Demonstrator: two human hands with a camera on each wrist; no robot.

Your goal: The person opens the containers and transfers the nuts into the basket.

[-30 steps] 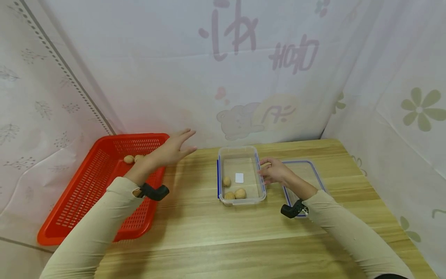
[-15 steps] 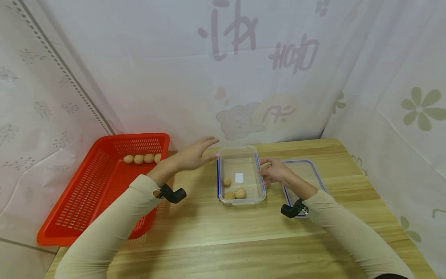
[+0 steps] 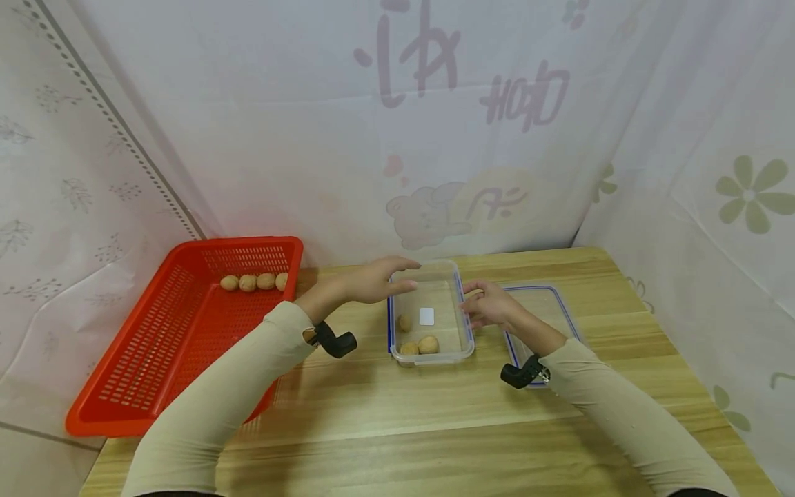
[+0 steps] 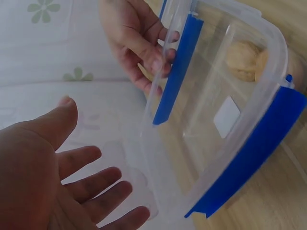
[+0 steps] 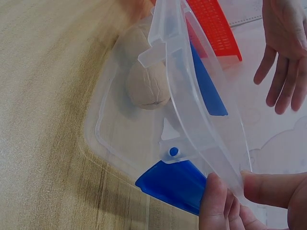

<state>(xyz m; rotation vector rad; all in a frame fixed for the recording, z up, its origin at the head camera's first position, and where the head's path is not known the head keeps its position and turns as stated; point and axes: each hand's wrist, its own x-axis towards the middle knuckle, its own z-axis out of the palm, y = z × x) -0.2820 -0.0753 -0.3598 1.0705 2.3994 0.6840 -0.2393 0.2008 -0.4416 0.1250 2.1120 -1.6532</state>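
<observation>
A clear plastic food container with blue side clips stands without its lid on the table. Walnuts lie toward its near end, beside a small white label. My right hand pinches the container's right rim, thumb on one side and fingers on the other, as the right wrist view shows. My left hand hovers over the far left corner of the container. Its fingers are spread and relaxed, and nothing is in them.
At the left stands a red plastic basket with several walnuts in a row at its far end. Right of the container, the blue-edged lid lies flat, partly under my right forearm. A printed cloth hangs behind the wooden table.
My left hand has moved right from above the red basket to the container's far left corner, uncovering more walnuts in the basket. The right hand stays at the rim.
</observation>
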